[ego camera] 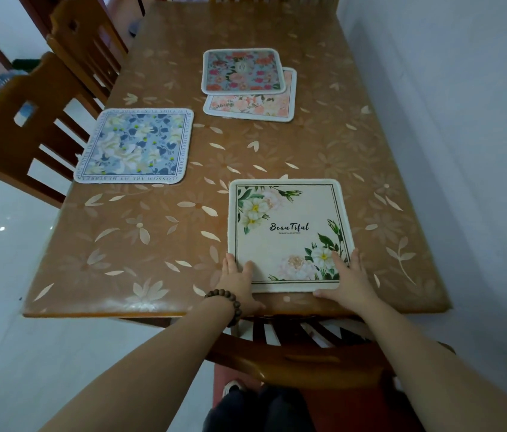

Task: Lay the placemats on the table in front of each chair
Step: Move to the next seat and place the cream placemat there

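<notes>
Cream placemat (289,235) lies flat, "Beautiful" upright, both hands' fingers (341,260) on near corners

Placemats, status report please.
Left hand and right hand flat on white placemat, near edge. Blue placemat laid. Two stacked mats still mid-table.

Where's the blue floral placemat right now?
Head view: the blue floral placemat lies flat at the table's left edge, before the nearer left chair.
</notes>
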`<state>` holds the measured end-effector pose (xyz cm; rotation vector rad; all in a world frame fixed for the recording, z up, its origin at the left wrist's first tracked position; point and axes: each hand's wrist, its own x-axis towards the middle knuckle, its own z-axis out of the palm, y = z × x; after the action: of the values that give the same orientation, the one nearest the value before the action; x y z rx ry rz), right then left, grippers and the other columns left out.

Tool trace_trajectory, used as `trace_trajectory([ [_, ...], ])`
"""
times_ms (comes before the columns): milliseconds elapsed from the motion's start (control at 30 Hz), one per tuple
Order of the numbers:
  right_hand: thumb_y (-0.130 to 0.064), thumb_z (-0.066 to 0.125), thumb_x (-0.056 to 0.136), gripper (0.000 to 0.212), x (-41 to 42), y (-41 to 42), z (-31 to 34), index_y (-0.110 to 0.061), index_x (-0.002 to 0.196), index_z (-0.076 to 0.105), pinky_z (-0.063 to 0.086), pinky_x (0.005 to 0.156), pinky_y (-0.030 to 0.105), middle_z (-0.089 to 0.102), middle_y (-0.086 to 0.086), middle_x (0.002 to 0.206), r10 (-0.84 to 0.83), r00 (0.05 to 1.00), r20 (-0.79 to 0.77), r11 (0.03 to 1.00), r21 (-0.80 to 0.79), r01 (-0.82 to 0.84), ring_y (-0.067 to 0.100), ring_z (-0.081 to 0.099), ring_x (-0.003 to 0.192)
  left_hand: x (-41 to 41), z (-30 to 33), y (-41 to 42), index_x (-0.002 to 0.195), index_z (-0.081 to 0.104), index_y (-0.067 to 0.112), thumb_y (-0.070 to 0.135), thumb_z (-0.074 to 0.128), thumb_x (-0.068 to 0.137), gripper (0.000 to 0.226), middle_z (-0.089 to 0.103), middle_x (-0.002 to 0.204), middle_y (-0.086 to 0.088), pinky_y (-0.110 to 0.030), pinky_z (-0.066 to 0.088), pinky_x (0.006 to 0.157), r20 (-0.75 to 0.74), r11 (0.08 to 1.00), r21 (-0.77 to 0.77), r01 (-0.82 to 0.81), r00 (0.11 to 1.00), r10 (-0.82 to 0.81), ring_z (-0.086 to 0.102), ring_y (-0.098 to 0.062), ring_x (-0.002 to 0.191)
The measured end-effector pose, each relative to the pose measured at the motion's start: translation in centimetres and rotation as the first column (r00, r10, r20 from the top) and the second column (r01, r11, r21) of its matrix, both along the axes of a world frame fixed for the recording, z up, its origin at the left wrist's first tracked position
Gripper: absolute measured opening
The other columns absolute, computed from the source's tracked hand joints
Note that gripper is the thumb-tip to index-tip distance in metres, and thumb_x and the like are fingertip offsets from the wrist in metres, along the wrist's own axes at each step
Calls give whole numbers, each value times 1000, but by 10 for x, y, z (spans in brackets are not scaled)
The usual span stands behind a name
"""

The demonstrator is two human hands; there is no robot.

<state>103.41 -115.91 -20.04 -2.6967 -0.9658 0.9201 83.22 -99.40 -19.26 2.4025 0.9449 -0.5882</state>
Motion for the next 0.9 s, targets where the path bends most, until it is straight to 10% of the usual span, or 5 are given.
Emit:
trace_trajectory([
  [667,-45,78,71,107,-23,-11,2,-30,149,7,19,115,46,-18,14,156,-24,999,22,1000,-13,24,31,-14,143,1,18,-26,139,21,11,36,72,80,82,-11,152,-27,-48,24,111,-109,996,16,-85,990,86,-6,-39,142],
  [900,-51,67,80,89,-11,-11,13,-29,149,16,23,111,47,-10,10,158,-59,995,-78,998,15,60,31,-2,144,-1,23,-13,133,36,15,34,58,85,56,27,141,-18,-43,40,102,-48,992,19,-122,991,123,32,-35,129],
])
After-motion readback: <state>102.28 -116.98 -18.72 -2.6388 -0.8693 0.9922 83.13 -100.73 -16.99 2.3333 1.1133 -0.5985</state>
